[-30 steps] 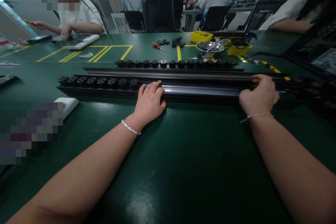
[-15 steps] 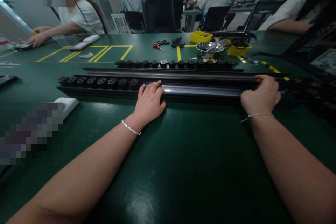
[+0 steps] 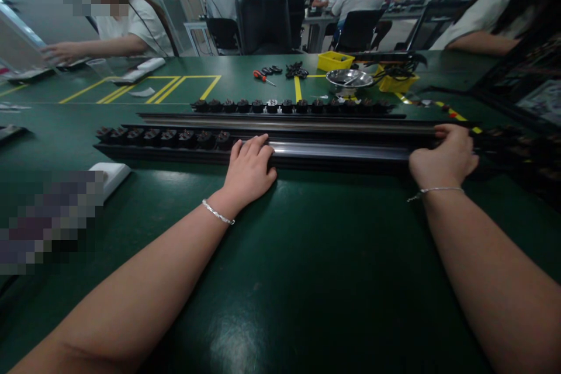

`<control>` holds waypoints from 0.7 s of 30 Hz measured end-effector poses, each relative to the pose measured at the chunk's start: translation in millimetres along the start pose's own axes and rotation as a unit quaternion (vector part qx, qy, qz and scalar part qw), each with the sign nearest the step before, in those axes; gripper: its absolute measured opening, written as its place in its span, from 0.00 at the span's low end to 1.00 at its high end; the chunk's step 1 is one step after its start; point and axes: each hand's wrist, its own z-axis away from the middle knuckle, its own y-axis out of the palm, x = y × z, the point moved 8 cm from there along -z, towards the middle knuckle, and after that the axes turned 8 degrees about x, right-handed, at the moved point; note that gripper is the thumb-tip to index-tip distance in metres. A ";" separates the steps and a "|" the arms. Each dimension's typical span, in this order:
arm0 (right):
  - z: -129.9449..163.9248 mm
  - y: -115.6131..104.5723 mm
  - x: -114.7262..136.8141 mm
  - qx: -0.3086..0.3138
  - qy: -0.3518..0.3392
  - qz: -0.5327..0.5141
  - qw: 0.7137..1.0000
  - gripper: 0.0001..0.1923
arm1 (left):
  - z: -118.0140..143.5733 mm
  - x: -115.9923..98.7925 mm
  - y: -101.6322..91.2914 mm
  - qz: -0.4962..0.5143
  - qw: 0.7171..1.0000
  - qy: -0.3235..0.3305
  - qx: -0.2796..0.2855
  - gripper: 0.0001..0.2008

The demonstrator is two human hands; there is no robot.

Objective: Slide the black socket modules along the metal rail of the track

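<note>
Head view, near rail: a long black rail (image 3: 333, 155) lies left to right across the green table (image 3: 280, 280), with a row of black sockets (image 3: 166, 137) seated in its left part.
Head view, left hand: the left hand (image 3: 249, 172) lies flat, palm down, at the rail's middle; fingers (image 3: 254, 146) spread and relaxed over its top edge, pressing, not gripping.
Head view, right hand: the right hand (image 3: 445, 160) sits further right on the same rail; fingers curl over the far edge, clasping it.
Head view, far rail: a second rail (image 3: 280, 121) lies just behind, parallel, with a second socket row (image 3: 289, 106) beyond it.
Head view, far table: a red screwdriver (image 3: 262, 76), yellow bin (image 3: 335, 61) and metal bowl (image 3: 349, 78) stand well apart from both hands.
Risk, rail: judged likely to skew or slide, since only the right hand grips.
Risk, sockets: a jolt could unseat them.
Risk, fingers: those over the far edge could be pinched against the neighbouring rail.
</note>
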 end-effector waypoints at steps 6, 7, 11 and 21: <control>0.2 -2.5 0.5 0.014 0.027 -0.002 1.000 0.27 | -0.4 -0.2 0.1 0.006 1.000 -0.002 0.008 0.16; 0.4 -2.7 0.5 0.015 0.030 -0.001 0.999 0.28 | -0.4 -0.3 0.1 0.006 1.000 -0.001 0.009 0.16; 0.2 -3.3 -0.4 0.008 0.028 0.001 1.000 0.30 | 0.1 -0.7 -0.5 0.000 1.000 0.001 0.005 0.16; -1.7 -1.4 -5.6 -0.003 0.018 0.003 1.000 0.28 | -0.1 -0.1 -0.2 0.005 1.000 0.001 0.005 0.17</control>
